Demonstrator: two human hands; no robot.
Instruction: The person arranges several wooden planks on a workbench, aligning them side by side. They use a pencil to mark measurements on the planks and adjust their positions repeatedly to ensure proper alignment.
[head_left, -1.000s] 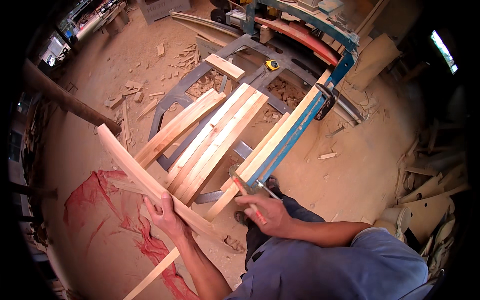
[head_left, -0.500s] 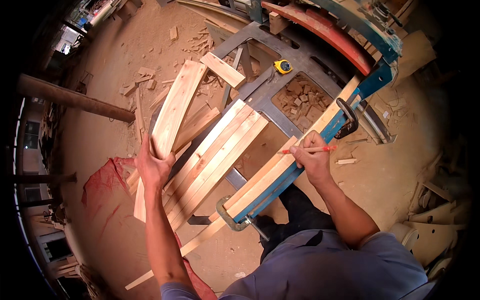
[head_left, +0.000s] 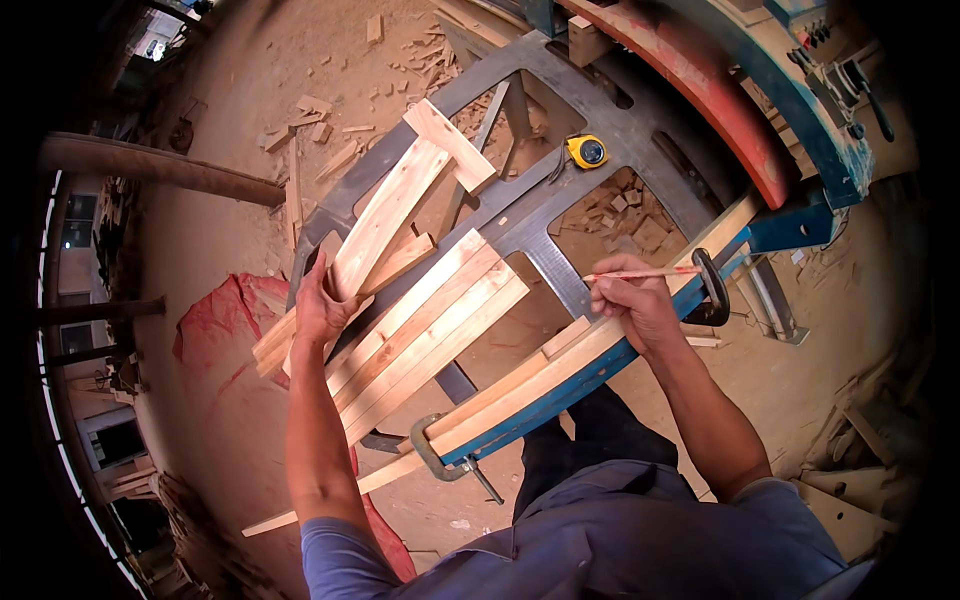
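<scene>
My left hand (head_left: pixel 325 303) is closed around the near part of a pale wooden board (head_left: pixel 392 212), thumb on one edge and fingers on the other. The board's far end meets a short wooden piece (head_left: pixel 447 143) that lies across the metal frame. In my right hand (head_left: pixel 637 298) is a red pencil (head_left: pixel 655 273), held level above a wooden strip (head_left: pixel 540 376). That strip lies along a blue metal bar (head_left: pixel 570 396), with a C-clamp (head_left: pixel 432 447) at its near end. Several boards (head_left: pixel 425 330) rest side by side between my hands.
A yellow tape measure (head_left: pixel 586 151) sits on the grey metal frame (head_left: pixel 545 262). A black-handled clamp (head_left: pixel 710 290) stands at the bar's far end. Beyond is a curved red metal part (head_left: pixel 700 95). Wood offcuts (head_left: pixel 618 210) and a red sheet (head_left: pixel 225 318) lie on the floor.
The board in my left hand has turned and now lies lower, its far end against the short piece. My right hand has lifted the pencil tip off the strip. The view has shifted slightly.
</scene>
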